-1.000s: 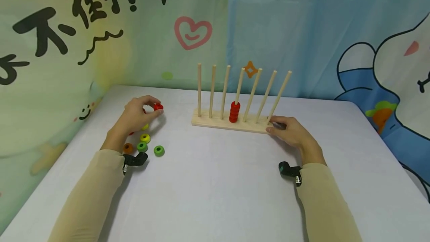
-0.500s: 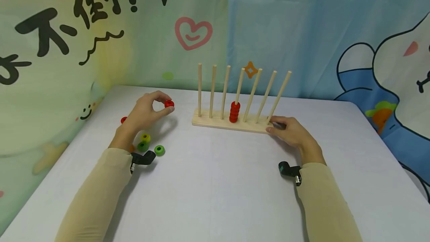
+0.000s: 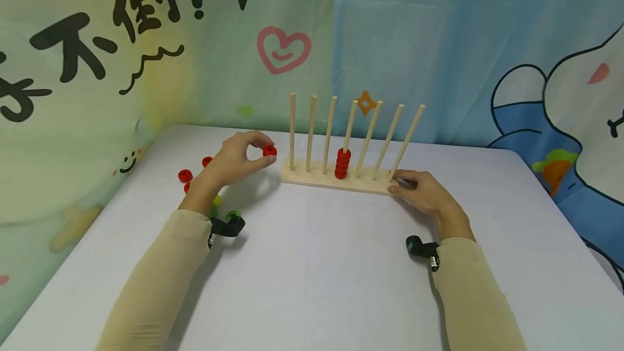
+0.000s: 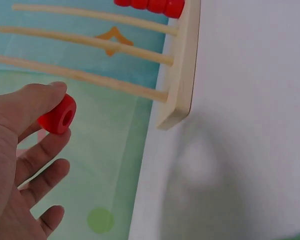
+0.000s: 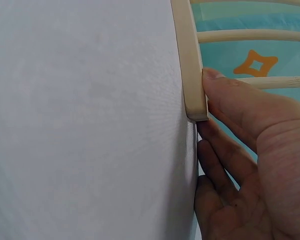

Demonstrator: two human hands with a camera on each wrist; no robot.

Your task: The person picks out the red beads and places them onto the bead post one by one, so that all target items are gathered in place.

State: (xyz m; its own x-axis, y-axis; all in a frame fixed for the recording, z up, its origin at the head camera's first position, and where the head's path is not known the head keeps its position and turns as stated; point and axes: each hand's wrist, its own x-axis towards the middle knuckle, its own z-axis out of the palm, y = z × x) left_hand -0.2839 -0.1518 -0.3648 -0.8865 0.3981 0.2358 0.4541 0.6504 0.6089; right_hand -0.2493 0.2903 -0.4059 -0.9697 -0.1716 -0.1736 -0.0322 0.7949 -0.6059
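My left hand [image 3: 235,160] pinches a red bead [image 3: 270,151] between thumb and fingers, held up just left of the wooden peg rack [image 3: 312,177]. In the left wrist view the hole of this red bead [image 4: 58,118] shows, and the other fingers are spread apart. Several upright pegs stand along the rack's base. A stack of red beads [image 3: 342,164] sits on the middle peg. My right hand [image 3: 425,195] grips the rack's right end; in the right wrist view the thumb lies on the base [image 5: 190,65] near the last peg, with fingers around the end.
Loose beads lie on the white table [image 3: 312,275] behind and under my left forearm: red beads [image 3: 185,176], a yellow bead [image 3: 217,200] and a green bead [image 3: 233,214], partly hidden. A printed cloth [image 3: 409,26] hangs behind the table.
My left hand has carried the red bead rightward from the loose beads to near the rack's left end. My right hand stays on the rack.
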